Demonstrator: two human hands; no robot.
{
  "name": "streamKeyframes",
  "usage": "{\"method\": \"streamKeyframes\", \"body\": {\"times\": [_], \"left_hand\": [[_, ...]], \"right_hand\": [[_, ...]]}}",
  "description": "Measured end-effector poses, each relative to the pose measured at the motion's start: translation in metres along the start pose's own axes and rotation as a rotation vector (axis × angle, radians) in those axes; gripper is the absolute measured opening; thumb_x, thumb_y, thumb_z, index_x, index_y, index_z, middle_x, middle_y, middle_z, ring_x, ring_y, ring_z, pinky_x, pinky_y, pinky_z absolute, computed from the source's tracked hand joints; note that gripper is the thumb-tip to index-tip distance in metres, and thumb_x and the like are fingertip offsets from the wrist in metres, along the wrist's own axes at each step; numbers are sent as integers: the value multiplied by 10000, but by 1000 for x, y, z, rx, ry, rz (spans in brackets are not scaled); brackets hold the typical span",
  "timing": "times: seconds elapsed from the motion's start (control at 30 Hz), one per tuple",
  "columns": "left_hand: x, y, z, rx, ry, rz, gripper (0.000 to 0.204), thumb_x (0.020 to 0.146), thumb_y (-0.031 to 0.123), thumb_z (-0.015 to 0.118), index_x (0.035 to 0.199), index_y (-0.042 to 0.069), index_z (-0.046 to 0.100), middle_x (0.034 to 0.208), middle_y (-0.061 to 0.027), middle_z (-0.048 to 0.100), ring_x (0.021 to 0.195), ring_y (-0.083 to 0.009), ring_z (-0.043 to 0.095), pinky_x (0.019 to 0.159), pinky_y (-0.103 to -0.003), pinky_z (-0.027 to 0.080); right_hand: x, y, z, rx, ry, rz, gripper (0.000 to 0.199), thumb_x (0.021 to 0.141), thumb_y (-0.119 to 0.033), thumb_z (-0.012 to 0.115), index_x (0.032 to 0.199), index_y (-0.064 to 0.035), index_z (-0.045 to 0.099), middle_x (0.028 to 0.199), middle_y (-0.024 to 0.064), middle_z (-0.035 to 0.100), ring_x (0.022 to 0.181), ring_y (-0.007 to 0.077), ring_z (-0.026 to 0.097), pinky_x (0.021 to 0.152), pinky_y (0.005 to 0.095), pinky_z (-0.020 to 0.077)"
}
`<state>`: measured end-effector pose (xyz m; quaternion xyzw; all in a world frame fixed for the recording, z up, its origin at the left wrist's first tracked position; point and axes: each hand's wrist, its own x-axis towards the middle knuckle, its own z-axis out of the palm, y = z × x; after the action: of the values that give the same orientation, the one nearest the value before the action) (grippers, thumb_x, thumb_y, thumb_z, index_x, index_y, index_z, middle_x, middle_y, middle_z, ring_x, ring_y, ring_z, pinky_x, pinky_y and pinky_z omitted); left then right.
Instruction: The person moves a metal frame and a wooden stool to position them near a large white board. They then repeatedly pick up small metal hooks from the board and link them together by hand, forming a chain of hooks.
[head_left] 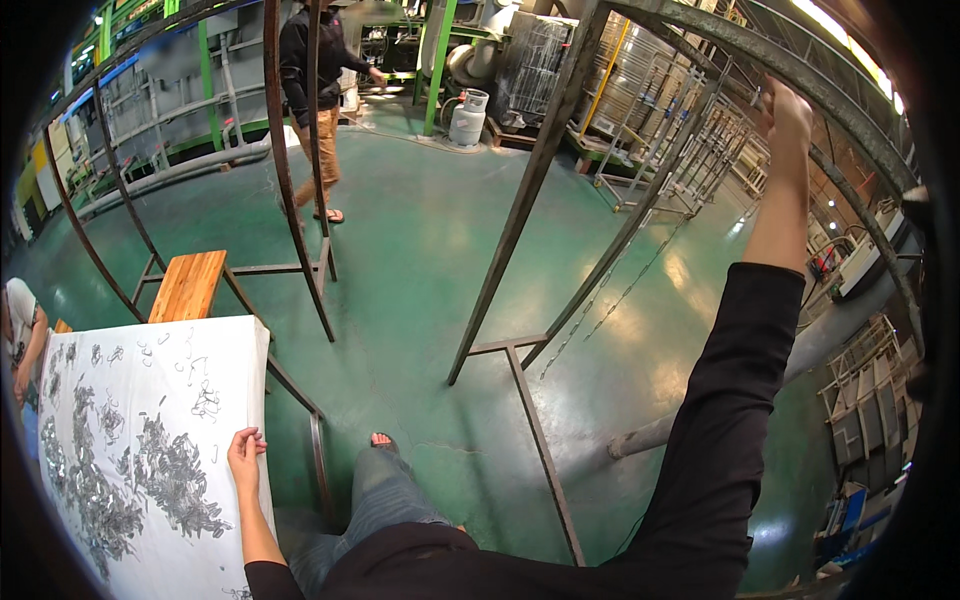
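The left hand lay open on the white sheet strewn with grey wire hooks, while the right hand, at two o'clock, grasped the rusty bar.

This is a factory floor or metalworking shop, shown by the glossy green painted concrete floor, rusty steel frames, a grey gas cylinder at upper centre, wire racks upper right, and pipework upper left.
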<state>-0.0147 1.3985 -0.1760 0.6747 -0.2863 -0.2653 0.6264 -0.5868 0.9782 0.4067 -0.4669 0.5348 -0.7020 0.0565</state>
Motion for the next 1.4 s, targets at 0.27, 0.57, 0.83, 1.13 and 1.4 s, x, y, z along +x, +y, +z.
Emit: {"method": "streamKeyframes", "body": {"times": [0.27, 0.57, 0.83, 1.13, 1.4], "left_hand": [[2, -1, -2, -16, -7, -30, 163, 937, 83, 474, 1029, -14, 567, 893, -76, 588, 702, -103, 570, 636, -220, 487], [0, -2, -2, 4, 19, -17, 162, 937, 90, 477, 1029, -8, 568, 891, -75, 591, 697, -102, 572, 634, -218, 489], [-1, -3, -3, 21, 15, -27, 163, 935, 97, 485, 1031, -3, 569, 891, -74, 594, 691, -101, 575, 629, -219, 490], [-1, -1, -4, -11, -8, -8, 163, 935, 98, 490, 1034, -5, 568, 892, -70, 592, 704, -98, 572, 643, -218, 488], [0, -2, -4, 5, -3, -26, 156, 938, 96, 488, 1027, 1, 573, 890, -65, 594, 705, -93, 571, 644, -218, 487]], "right_hand": [[36, 46, -15, -166, 75, -52, 407, 686, -392, 789, 951, -89, 722, 1045, 99, 672, 994, 193, 600, 897, 310, 425], [46, 41, 2, -189, 85, -117, 293, 710, -316, 782, 909, -107, 733, 963, 46, 698, 935, 144, 616, 873, 279, 434], [34, 21, 11, -95, 61, -215, 373, 706, -220, 769, 969, 31, 685, 1067, 124, 658, 1017, 181, 590, 924, 291, 403], [2, 0, 12, -99, 22, -175, 473, 681, -277, 783, 1010, 44, 669, 1152, 173, 610, 1110, 231, 543, 970, 314, 374], [10, 9, 16, -164, 25, -232, 493, 676, -340, 783, 1002, 16, 681, 1116, 166, 628, 1076, 246, 567, 954, 315, 389]]}}
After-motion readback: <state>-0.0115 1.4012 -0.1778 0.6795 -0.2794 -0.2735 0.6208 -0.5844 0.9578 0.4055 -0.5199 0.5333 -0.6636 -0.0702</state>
